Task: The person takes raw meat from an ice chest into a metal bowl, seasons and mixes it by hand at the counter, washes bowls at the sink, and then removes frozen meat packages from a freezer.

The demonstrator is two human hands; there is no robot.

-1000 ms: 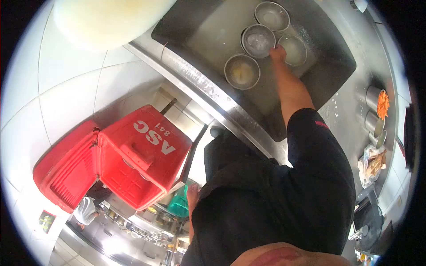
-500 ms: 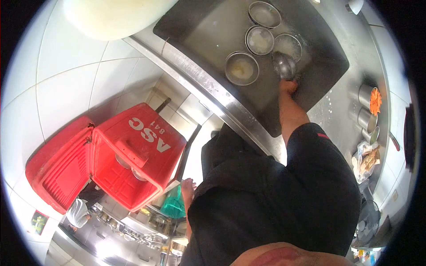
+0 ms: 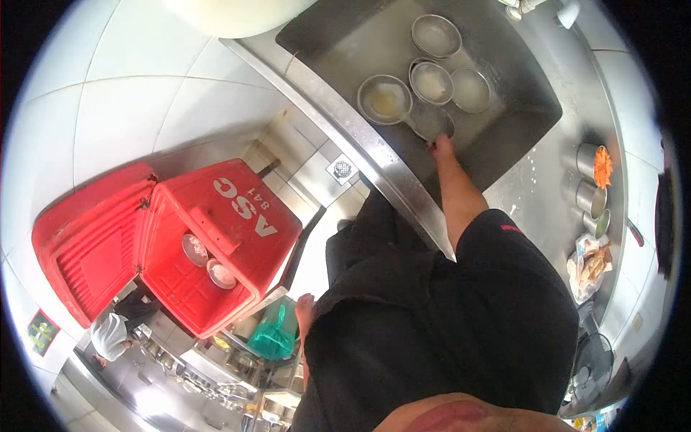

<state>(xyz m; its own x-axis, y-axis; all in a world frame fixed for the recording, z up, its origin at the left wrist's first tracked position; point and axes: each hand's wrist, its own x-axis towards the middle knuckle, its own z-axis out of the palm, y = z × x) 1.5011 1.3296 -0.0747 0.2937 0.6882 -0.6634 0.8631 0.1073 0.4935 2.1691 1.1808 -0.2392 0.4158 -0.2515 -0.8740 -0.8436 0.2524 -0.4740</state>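
In the sink (image 3: 518,133), my right hand (image 3: 442,146) grips the rim of a metal bowl (image 3: 430,124), tilted in the cloudy water. Around it are several other round metal bowls: one with yellowish residue (image 3: 386,100) to the left, a stacked pair (image 3: 432,81) just above, one (image 3: 471,91) to the right and another (image 3: 436,36) farther up. My left hand (image 3: 305,309) hangs low beside my body near a green plastic bag (image 3: 274,335); it looks empty, its fingers loosely apart.
An open red cooler box (image 3: 216,237) with two metal bowls inside stands at left. Metal containers (image 3: 592,198), one with shredded orange food, and a plastic bag (image 3: 590,266) line the right counter. Another person (image 3: 111,335) is far off at lower left. A pale rounded object (image 3: 237,14) is at top.
My right hand has moved from the grouped bowls down and left through the water, with a bowl in its grip. The view has shifted, and the bowls inside the cooler now show more clearly.
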